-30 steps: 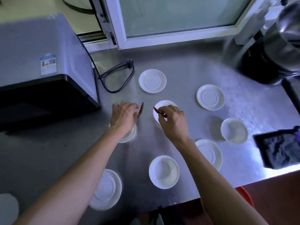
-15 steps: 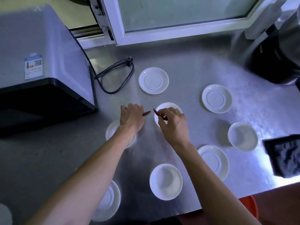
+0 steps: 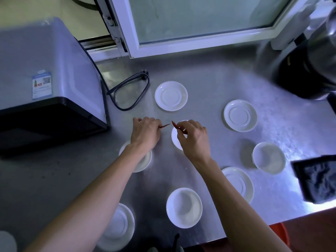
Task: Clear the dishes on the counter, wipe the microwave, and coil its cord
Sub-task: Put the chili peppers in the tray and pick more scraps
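Steel counter, white dishes scattered. Left hand pinches a red chili over a bowl. Right hand pinches a second chili above another bowl (mostly hidden under the fingers). Microwave at left, its cord looped loose beside it, near a saucer.
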Available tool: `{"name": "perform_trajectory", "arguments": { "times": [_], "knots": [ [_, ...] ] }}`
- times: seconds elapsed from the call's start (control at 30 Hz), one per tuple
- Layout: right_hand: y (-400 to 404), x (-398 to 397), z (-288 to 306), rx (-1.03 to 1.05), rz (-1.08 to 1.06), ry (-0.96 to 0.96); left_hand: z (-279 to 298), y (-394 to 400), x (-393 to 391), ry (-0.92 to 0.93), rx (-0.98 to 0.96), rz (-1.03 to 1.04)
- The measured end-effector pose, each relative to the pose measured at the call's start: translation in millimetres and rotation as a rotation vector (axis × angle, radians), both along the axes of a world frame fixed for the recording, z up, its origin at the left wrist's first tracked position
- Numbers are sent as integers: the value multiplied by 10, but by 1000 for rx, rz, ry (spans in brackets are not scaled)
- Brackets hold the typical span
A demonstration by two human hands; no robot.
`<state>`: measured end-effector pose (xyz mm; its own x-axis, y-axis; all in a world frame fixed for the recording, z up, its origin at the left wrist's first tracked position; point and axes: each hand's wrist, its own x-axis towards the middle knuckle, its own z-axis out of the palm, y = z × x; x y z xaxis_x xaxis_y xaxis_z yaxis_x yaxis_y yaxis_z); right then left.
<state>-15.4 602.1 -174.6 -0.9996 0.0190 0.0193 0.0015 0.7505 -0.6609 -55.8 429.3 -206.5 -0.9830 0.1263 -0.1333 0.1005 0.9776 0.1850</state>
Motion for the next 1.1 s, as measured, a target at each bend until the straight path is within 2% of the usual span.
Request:
{"name": "perform_trajectory", "arguments": {
  "times": [0.27,0.47,0.77,0.93,1.1],
  "knots": [
    [-146,46,239,15,88,55,364,-201,339,182,158,46],
    [-580,184,436,5,217,124,556,-714,760,234,178,119],
    [-1715,769,583,-28,439,143,838,-1831,1819,282,145,304],
    [-2534,1316,727,-29,560,214,1015,-2510,2600,229,139,362],
    [-3352,2056,827,-29,690,224,1075,-3272,3502,299,152,471]
  ]
}}
